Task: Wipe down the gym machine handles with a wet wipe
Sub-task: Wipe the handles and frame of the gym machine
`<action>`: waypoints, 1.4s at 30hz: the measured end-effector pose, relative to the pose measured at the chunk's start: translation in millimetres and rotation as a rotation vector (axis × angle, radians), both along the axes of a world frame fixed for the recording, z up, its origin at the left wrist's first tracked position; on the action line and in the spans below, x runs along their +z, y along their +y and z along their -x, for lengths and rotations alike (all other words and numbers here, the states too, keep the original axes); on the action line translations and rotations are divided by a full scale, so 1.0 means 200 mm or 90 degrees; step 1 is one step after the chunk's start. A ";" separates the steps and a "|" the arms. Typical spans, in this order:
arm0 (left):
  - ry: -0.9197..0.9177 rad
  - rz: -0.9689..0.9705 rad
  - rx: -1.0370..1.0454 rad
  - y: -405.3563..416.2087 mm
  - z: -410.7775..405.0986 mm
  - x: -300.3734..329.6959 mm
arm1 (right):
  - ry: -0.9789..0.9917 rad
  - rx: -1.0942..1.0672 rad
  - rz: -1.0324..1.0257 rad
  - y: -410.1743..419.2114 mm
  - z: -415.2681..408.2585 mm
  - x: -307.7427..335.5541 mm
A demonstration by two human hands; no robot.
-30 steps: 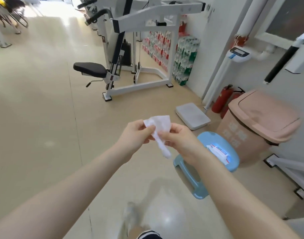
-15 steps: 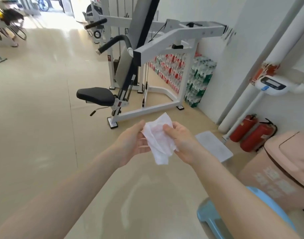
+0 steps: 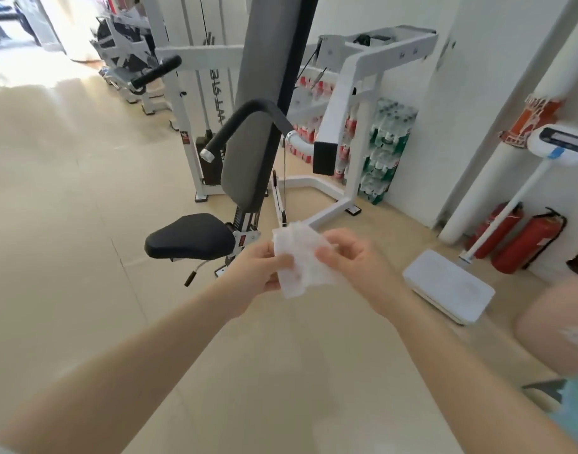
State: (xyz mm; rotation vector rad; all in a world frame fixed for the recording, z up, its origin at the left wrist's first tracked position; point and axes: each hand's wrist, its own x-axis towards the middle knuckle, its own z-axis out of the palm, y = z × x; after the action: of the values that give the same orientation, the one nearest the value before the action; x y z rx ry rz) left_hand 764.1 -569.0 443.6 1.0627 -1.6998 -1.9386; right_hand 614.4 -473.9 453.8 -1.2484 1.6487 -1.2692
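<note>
Fingers [image 3: 325,253] of both hands pinch crumpled wet wipe [image 3: 302,262].

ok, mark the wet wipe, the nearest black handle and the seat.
wet wipe [image 3: 302,260], head view, middle of the sheet.
black handle [image 3: 235,126], head view, foam grip.
seat [image 3: 189,235], head view, pad top.

No lettering on the gym machine [image 3: 212,77] or elsewhere can be read.

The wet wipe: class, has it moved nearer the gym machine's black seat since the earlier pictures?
Yes. The wet wipe, held in both hands, now sits just right of the black seat, far closer than a second ago.
</note>
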 end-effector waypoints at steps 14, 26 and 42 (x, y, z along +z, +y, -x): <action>0.057 -0.043 -0.176 -1.16 0.15 0.12 | 0.097 -0.229 -0.062 -1.05 0.00 0.03; -0.069 0.568 -0.203 -1.99 0.53 0.30 | 0.357 -0.636 0.030 -1.68 0.38 0.29; -0.048 0.827 -0.481 -2.42 0.84 0.29 | 0.566 -0.496 -0.135 -2.09 0.21 0.02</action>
State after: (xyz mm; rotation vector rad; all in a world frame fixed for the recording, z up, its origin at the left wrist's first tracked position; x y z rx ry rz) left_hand 595.3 -1053.1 502.1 -0.0375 -2.8969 -0.5725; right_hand 572.2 -891.6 458.5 -1.1313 3.0320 -0.9042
